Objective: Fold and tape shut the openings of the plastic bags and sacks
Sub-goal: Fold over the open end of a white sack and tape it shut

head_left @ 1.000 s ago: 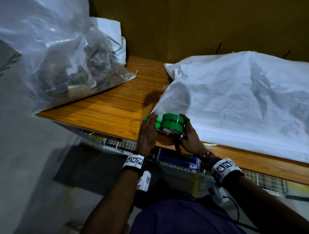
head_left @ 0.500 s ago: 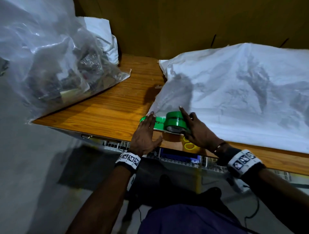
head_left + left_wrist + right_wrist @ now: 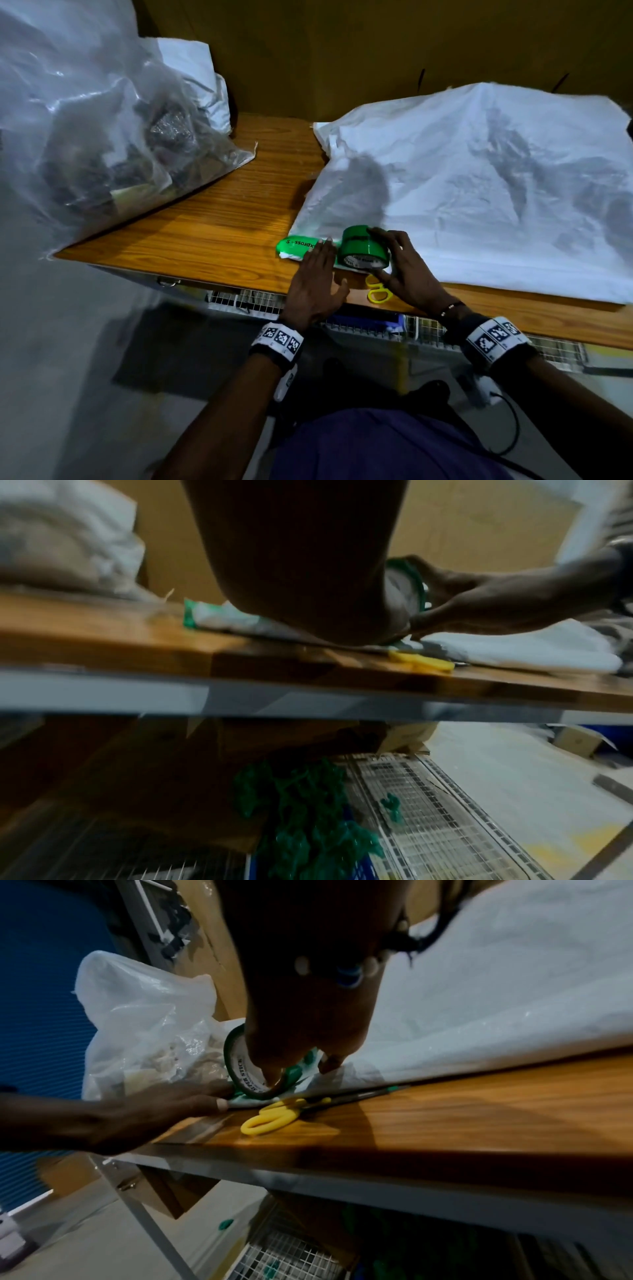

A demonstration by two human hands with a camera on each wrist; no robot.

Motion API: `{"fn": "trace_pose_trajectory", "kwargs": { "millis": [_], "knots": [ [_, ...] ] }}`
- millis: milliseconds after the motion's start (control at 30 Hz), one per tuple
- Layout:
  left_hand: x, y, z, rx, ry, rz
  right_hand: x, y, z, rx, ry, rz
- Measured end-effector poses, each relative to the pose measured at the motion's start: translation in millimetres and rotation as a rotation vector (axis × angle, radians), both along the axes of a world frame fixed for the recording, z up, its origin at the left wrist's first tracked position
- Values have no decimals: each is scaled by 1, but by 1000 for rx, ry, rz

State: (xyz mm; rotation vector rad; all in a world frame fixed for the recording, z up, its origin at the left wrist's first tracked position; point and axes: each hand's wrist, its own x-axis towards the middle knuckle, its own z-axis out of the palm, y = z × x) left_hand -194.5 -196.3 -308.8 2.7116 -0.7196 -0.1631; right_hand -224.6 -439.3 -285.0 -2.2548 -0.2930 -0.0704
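1. A large clear plastic bag (image 3: 102, 144), stuffed with dark, crumpled contents, stands at the far left of the wooden table (image 3: 219, 219), well apart from the green tape roll (image 3: 363, 248); a smaller white bag (image 3: 202, 85) shows just behind it.
2. A laid strip of green tape (image 3: 299, 244), printed with black lettering, runs left from the tape roll along the folded near-left corner of the white woven sack (image 3: 479, 178).
3. The left hand (image 3: 313, 286), fingers straight and together, presses flat on the strip just left of the tape roll; the left wrist view shows the palm bearing down on the folded sack edge (image 3: 236, 618) at the table's front.
4. The tape roll stands on edge on the sack's folded corner, its white core printed with lettering facing the person.
5. The right hand (image 3: 407, 274) grips the tape roll, fingers curled over its top and the thumb at its near face; the right wrist view shows fingertips (image 3: 274, 1076) reaching into the core.
6. Yellow-handled scissors (image 3: 378, 293) lie on the table just in front of the tape roll, their blades tucked under the sack's edge.
7. The sack spreads rightward from the tape roll across most of the table.
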Motion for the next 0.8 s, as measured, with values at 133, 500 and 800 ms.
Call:
{"fn": "trace_pose_trajectory", "kwargs": {
  "millis": [133, 500, 800],
  "knots": [
    [0, 0, -7, 29, -27, 8, 8, 9, 1, 26, 60, -17],
    [-1, -4, -5, 68, -42, 27, 0, -44, 33, -305, 5, 115],
    [-23, -47, -4, -43, 2, 48, -1, -30, -6, 147, 4, 33]
  ]
}}
